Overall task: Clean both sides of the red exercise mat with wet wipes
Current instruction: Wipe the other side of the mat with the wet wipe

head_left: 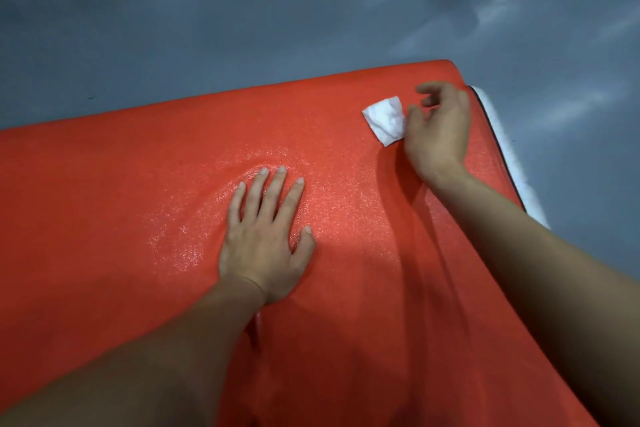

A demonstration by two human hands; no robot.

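Red mat [138,204] lay pinned under the flat, spread left hand [266,236], steadying it while the right hand [438,128] pinched the wipe [384,120].

A grey floor [242,28] carries the red exercise mat [104,201], spread flat beneath the fingers [273,191]. Just beyond the fingertips by the mat's right edge, something white [498,128] peeks out underneath.

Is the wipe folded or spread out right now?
Folded. The wipe lies on the mat as a small crumpled wad beside the right hand.
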